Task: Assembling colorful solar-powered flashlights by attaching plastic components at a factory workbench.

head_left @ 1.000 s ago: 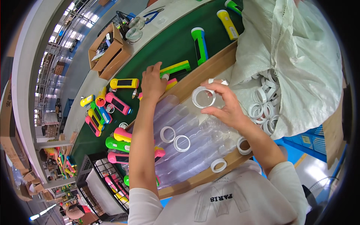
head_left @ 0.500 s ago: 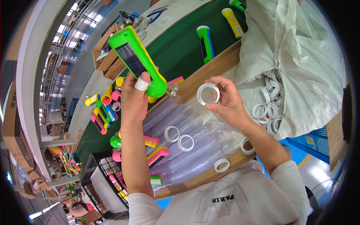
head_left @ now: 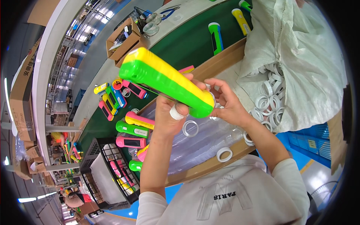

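Observation:
My left hand, with white tape round the thumb, is closed around a green and yellow flashlight. The flashlight slants across, its butt end up and to the left. At its lower right end my right hand pinches a white plastic ring, now mostly hidden between the fingers and the flashlight's head. Whether the ring is seated on the head cannot be seen. Under my hands, stacked clear plastic cups lie in rows in a cardboard tray. One loose white ring rests on them, another white ring on the tray's near edge.
A woven sack spilling white rings stands at the right. Several coloured flashlights lie on the green bench at the left and far side. A black crate, a small cardboard box and pliers are also around.
The flashlight has come down and right, turned so its yellow side shows, and its head now meets my right hand. The ring in my right hand has become mostly hidden behind the head.

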